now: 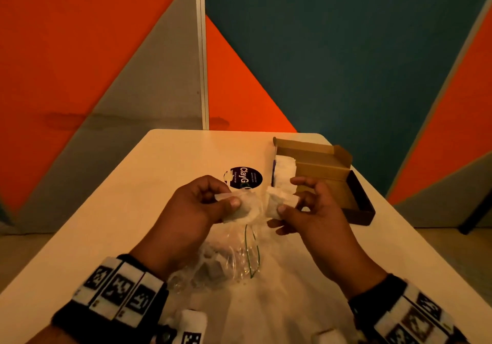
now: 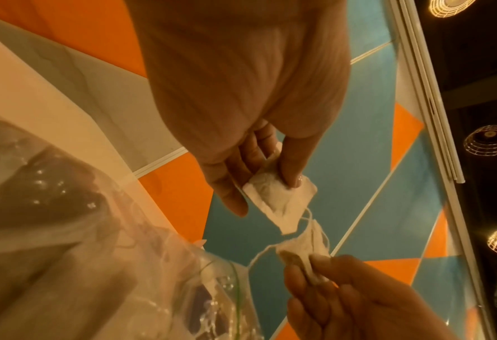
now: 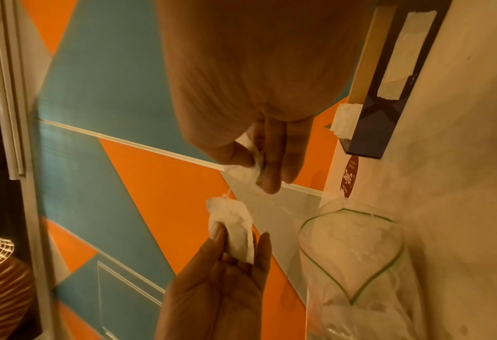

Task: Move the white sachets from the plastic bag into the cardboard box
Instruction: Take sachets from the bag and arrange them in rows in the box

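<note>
From the head view, the person's two hands hover above the plastic bag (image 1: pixel 229 258), which lies on the surface (image 1: pixel 149 173) nearer the person than the cardboard box (image 1: pixel 327 176). The left hand (image 1: pixel 197 205) pinches one white sachet (image 1: pixel 239 208) between thumb and fingers; the right hand (image 1: pixel 311 210) pinches a second sachet (image 1: pixel 282 201) the same way. They are held close together, probably because their strings are tangled and need parting before either goes in. The box sits open, beyond and to the right of the bag, with white sachets (image 1: pixel 285 169) already lying at its left end; the rest of its floor looks bare. A round dark sticker (image 1: pixel 243 177) lies just left of the box.

In the left wrist view, the left hand (image 2: pixel 241 115) holds its sachet (image 2: pixel 282 200) flat by one edge, and a thin string (image 2: pixel 270 248) runs from it towards the sachet (image 2: pixel 305 248) nipped in the right hand (image 2: pixel 358 306). The bag (image 2: pixel 96 230) sags below them, away from the box, with dim shapes still inside, likely more sachets.

In the right wrist view, the right hand (image 3: pixel 250 92) grips its sachet (image 3: pixel 241 172) at the fingertips, while the left hand (image 3: pixel 218 294) holds the other (image 3: pixel 235 232) just below. The bag's green-edged mouth (image 3: pixel 352 253) gapes open below the box (image 3: pixel 386 92), pale contents inside. A white sachet (image 3: pixel 343 119) pokes over the box's edge.
</note>
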